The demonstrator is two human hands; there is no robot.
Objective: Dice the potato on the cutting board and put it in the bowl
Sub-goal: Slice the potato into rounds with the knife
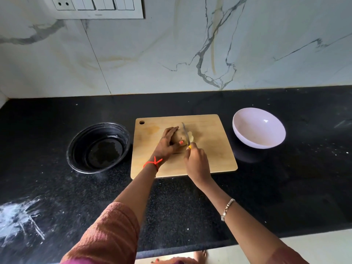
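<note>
Your left hand [168, 141] clamps the potato [178, 137] mid cutting board [213, 155], your right hand [196, 162] grips the knife [185, 133] slicing its 3 o'clock end: early cuts, I'd say, dicing undone, white bowl [259, 128] at 3 o'clock empty.

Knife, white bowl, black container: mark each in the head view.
knife [185, 134], head view, middle of the blade.
white bowl [255, 128], head view, bare inner wall.
black container [104, 151], head view, bare floor inside.
</note>
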